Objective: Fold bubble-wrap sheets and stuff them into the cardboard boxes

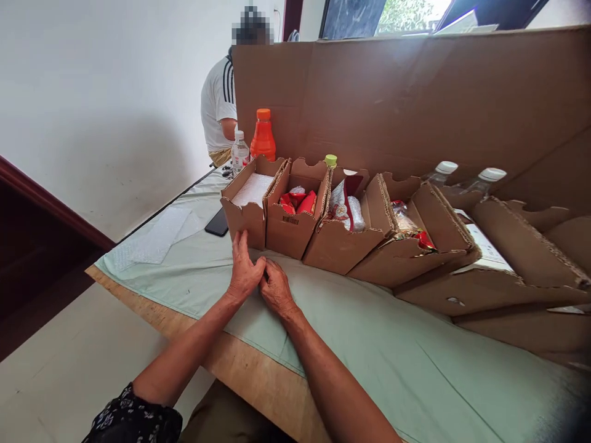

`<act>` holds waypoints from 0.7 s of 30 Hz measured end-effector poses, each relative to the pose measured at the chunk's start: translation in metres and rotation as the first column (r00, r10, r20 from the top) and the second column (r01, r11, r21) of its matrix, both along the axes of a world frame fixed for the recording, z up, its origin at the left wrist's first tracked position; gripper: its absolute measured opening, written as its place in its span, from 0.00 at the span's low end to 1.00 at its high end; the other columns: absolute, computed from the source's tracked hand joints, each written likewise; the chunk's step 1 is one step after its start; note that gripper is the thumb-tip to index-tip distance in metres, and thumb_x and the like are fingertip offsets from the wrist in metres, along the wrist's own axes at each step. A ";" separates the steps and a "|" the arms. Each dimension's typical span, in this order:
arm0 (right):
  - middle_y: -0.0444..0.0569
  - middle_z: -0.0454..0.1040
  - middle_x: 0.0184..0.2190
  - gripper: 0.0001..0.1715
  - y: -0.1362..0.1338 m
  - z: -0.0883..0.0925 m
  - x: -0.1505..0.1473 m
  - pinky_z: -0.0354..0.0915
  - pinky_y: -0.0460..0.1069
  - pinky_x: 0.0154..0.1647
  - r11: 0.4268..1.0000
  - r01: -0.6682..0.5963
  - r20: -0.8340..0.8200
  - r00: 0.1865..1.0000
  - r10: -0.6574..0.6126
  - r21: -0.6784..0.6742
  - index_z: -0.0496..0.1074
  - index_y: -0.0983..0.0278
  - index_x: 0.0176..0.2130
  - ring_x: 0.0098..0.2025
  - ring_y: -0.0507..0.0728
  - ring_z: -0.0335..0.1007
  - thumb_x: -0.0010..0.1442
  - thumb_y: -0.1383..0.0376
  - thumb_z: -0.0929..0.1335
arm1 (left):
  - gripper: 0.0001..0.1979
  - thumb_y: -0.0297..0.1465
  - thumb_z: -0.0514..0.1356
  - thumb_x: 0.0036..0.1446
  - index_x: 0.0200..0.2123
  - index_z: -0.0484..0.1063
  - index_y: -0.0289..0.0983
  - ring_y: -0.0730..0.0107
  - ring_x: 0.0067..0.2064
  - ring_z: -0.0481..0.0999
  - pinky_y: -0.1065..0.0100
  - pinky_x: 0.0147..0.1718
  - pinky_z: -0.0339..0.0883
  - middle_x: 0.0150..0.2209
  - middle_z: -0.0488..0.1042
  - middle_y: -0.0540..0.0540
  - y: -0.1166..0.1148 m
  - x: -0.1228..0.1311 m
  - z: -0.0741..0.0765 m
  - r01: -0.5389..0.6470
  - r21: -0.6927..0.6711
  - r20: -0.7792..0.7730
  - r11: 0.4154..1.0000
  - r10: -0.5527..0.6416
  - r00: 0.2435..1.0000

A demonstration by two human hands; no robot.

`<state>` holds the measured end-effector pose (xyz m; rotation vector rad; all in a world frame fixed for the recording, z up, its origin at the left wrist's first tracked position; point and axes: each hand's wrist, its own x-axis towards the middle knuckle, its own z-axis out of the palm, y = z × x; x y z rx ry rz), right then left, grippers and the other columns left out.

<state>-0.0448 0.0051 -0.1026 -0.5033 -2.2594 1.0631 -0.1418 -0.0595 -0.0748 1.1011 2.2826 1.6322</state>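
Observation:
My left hand (244,269) rests against the lower front of the leftmost cardboard box (247,224), its fingers stretched out and its thumb pointing toward my right hand. Beside it, my right hand (277,290) lies on the cloth with curled fingers, close to the left thumb. What those fingers hold, if anything, is hidden. White bubble wrap (253,189) shows inside the leftmost box. The box to its right (286,234) holds red packets (299,202). A black phone (217,223) lies left of my left hand.
More open boxes (348,249) line up rightward, with packaged goods inside. Bubble wrap sheets (159,237) lie on the green cloth (351,332). An orange bottle (263,136) and a clear bottle (239,152) stand behind. A tall cardboard panel (369,98) hides part of a seated person (219,92).

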 end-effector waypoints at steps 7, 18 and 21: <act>0.54 0.82 0.47 0.16 0.004 -0.003 -0.001 0.68 0.56 0.56 0.999 -0.046 0.011 0.999 0.045 0.015 0.82 0.61 0.44 0.49 0.62 0.75 0.63 0.68 0.65 | 0.27 0.37 0.54 0.65 0.63 0.69 0.30 0.47 0.68 0.68 0.42 0.71 0.55 0.65 0.70 0.29 -0.031 0.025 -0.027 0.141 -0.084 -0.001 0.986 -0.141 0.990; 0.52 0.81 0.46 0.15 0.002 -0.004 -0.004 0.67 0.54 0.57 0.998 0.001 0.007 1.000 -0.001 0.057 0.80 0.61 0.40 0.50 0.59 0.75 0.61 0.72 0.65 | 0.43 0.28 0.61 0.54 0.73 0.53 0.37 0.48 0.77 0.49 0.45 0.71 0.54 0.76 0.50 0.34 -0.013 -0.024 -0.001 0.018 0.013 -0.104 1.000 -0.017 0.994; 0.53 0.81 0.40 0.13 0.003 -0.005 -0.004 0.68 0.53 0.51 0.998 0.019 0.009 1.000 -0.020 0.061 0.79 0.62 0.39 0.44 0.60 0.74 0.62 0.70 0.64 | 0.40 0.28 0.58 0.56 0.72 0.54 0.33 0.48 0.77 0.49 0.46 0.73 0.50 0.76 0.49 0.32 0.001 -0.014 -0.011 0.024 -0.044 -0.149 0.999 -0.031 0.988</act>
